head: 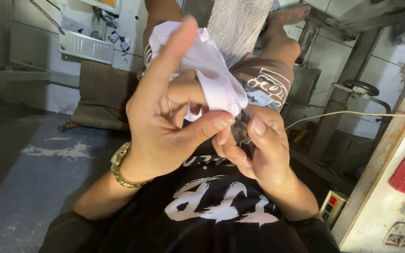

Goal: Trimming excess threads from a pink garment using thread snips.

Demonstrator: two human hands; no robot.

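The pale pink cloth (202, 61) is the biggest thing in play, bunched above and between both hands, draping over the left hand's knuckles; the left hand (165, 126) pinches its hem between thumb and curled fingers, forefinger pointing straight up, a gold bracelet (119, 165) on the wrist below it; the right hand (254, 150) sits just beside, touching the left thumb, closed around something small and metallic (239, 132) that I cannot make out; a small pale label (258, 97) pokes out just above the right fingers; a thin cord (352, 113) stretches away past the right hand.
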